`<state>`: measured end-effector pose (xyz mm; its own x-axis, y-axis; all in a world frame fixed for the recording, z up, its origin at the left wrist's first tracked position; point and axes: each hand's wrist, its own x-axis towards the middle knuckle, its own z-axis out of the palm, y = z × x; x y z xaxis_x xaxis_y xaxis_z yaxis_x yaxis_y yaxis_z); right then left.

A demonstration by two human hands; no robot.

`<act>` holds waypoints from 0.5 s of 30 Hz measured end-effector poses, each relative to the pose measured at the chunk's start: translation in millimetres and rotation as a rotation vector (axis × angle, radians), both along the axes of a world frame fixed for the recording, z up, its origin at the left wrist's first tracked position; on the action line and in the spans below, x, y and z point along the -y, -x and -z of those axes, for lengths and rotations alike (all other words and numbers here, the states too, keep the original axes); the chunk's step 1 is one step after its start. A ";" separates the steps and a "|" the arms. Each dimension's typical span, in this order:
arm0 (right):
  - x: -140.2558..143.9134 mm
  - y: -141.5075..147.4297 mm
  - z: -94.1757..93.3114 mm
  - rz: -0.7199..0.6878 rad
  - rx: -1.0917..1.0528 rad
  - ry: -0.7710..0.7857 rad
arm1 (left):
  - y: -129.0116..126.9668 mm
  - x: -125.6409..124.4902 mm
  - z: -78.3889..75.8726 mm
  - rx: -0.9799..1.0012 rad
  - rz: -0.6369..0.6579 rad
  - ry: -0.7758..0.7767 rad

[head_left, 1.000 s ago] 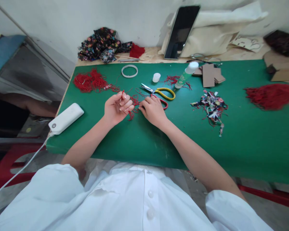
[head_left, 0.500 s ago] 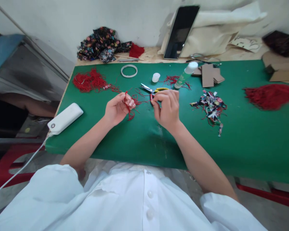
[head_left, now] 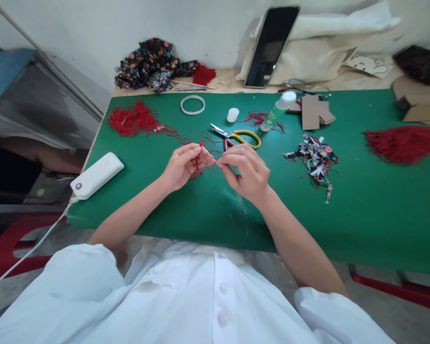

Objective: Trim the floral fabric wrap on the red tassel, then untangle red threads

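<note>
My left hand (head_left: pixel 184 166) pinches red yarn (head_left: pixel 197 165) between thumb and fingers, and some strands hang below it over the green mat (head_left: pixel 200 215). Close beside it, my right hand (head_left: pixel 246 173) has thumb and forefinger pressed together at the left fingertips. Whatever sits in that right pinch is too small to make out. Just beyond the hands lie scissors (head_left: pixel 232 136) with yellow and red handles, blades pointing left and partly apart. Loose red strands (head_left: pixel 209 138) lie around the blades.
At the left are a red yarn heap (head_left: pixel 134 118) and a white power bank (head_left: pixel 97 176) with a cable. A tape ring (head_left: pixel 192 105), white cap (head_left: pixel 232 114) and glue stick (head_left: pixel 277 112) stand farther back. Fabric scraps (head_left: pixel 313 160), cardboard (head_left: pixel 310 112) and a red yarn bundle (head_left: pixel 403 144) lie right.
My right hand has moved left and slightly down, away from the scissors' handles, to meet my left fingertips. My left hand has shifted a little right with the red yarn.
</note>
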<state>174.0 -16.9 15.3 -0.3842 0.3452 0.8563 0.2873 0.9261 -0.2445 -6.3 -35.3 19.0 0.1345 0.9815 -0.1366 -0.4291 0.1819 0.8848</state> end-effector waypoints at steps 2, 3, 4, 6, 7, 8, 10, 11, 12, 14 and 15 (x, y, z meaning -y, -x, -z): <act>0.9 2.2 1.9 -0.037 0.053 0.013 | -1.9 0.9 2.8 -0.072 0.001 -0.019; 1.2 3.3 2.8 -0.056 0.079 0.017 | -2.7 1.4 4.0 -0.113 0.002 -0.038; 1.4 4.3 3.5 -0.068 0.103 0.019 | -3.2 2.1 5.0 -0.152 0.006 -0.060; 1.2 5.9 4.7 -0.075 0.137 0.003 | -3.9 3.8 5.9 -0.206 0.029 -0.097; 1.0 6.2 5.2 -0.071 0.144 -0.008 | -4.2 4.7 5.9 -0.220 0.047 -0.108; 0.6 6.3 5.7 -0.065 0.144 -0.016 | -4.4 5.7 5.6 -0.229 0.066 -0.110; 0.1 5.9 6.7 -0.047 0.128 -0.009 | -4.8 7.0 5.1 -0.229 0.084 -0.100; 0.0 5.6 7.3 -0.040 0.115 0.009 | -4.9 7.3 5.1 -0.225 0.086 -0.094; 0.0 5.2 7.9 -0.036 0.100 0.034 | -4.9 7.2 5.4 -0.221 0.082 -0.091; 0.5 4.9 8.8 -0.041 0.066 0.086 | -4.2 6.2 7.3 -0.226 0.076 -0.094; 1.0 5.0 9.2 -0.045 0.047 0.110 | -3.5 5.5 8.7 -0.238 0.078 -0.102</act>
<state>169.0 -17.9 6.1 -0.4401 0.4178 0.7949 0.2597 0.9066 -0.3327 -2.8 -40.8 10.3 0.1863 0.9796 -0.0748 -0.1952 0.1115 0.9744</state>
